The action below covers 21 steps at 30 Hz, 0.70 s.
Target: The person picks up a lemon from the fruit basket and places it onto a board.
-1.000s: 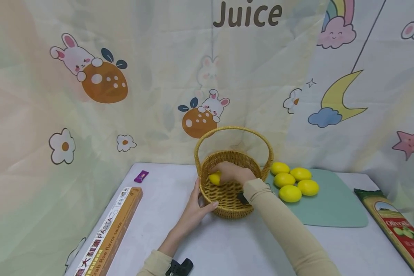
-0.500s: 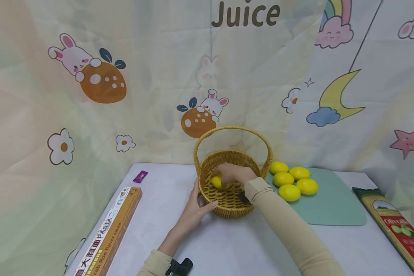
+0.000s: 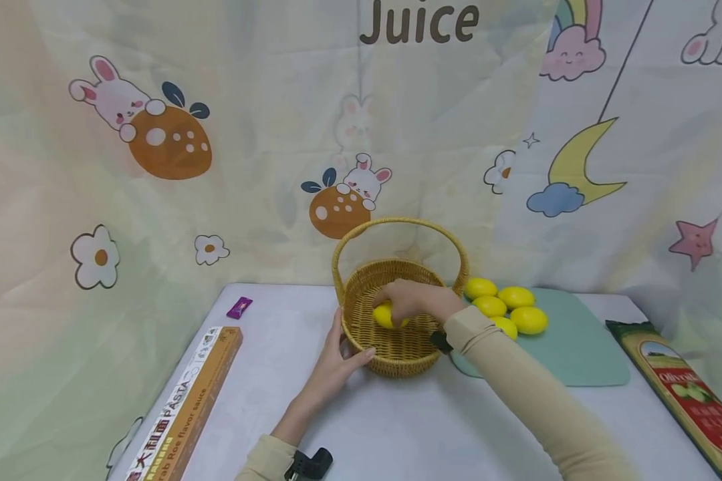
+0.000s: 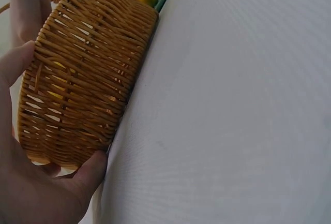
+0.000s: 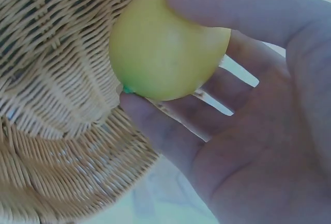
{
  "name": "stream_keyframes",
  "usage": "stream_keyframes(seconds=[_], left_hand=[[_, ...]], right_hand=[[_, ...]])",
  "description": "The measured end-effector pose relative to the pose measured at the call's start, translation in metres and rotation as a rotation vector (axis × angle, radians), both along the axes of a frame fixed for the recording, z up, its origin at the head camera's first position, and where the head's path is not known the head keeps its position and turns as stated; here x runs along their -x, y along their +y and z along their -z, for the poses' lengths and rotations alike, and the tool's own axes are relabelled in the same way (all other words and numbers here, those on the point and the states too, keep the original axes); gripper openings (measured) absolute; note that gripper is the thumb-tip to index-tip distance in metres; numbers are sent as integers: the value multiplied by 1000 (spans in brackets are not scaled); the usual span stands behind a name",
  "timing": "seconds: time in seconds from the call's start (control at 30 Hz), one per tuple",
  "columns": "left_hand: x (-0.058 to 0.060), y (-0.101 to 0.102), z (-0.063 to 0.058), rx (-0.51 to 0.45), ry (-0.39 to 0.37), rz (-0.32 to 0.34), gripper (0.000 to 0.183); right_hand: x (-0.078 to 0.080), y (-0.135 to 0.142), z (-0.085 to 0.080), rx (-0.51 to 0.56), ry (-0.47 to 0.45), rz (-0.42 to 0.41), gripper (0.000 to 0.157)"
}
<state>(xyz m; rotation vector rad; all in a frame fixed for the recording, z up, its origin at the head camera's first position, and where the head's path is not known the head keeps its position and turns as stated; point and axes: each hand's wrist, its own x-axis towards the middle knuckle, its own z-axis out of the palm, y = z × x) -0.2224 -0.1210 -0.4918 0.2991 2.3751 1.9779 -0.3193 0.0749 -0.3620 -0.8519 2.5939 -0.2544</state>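
Note:
A yellow lemon (image 3: 384,316) is inside the wicker basket (image 3: 400,367), which stands upright on the table with its handle arched above. My right hand (image 3: 414,298) reaches over the basket's right side and grips this lemon. In the right wrist view the thumb lies over the lemon (image 5: 160,48) and the fingers are bent round its far side, with a small green tip showing. My left hand (image 3: 329,369) holds the basket's left side. The left wrist view has its fingers spread against the woven wall (image 4: 85,74). No other lemon shows in the visible part of the basket.
Several lemons (image 3: 528,321) lie on a green board (image 3: 583,357) right of the basket. An olive oil package (image 3: 686,401) lies at the far right. To the left are a long pasta box (image 3: 195,394) and a small purple wrapped candy (image 3: 239,307).
My right hand and the lemon have shifted slightly right within the basket. My left hand keeps its place on the basket. The whole head view has drifted a little.

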Motion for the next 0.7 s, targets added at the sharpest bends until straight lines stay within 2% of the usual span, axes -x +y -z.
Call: stream_keyframes(seconds=[0.23,0.47,0.7], left_hand=[[0,0,0,19,4,-10,105],[2,1,0,22,5,-18,105],[1,2,1,30,-9,-30,105]], right_hand=[[-18,8,-15,5,84,-71,55],[-32,25,-28,60,102,-61,52],[-38,47,-32,114,115,-59,47]])
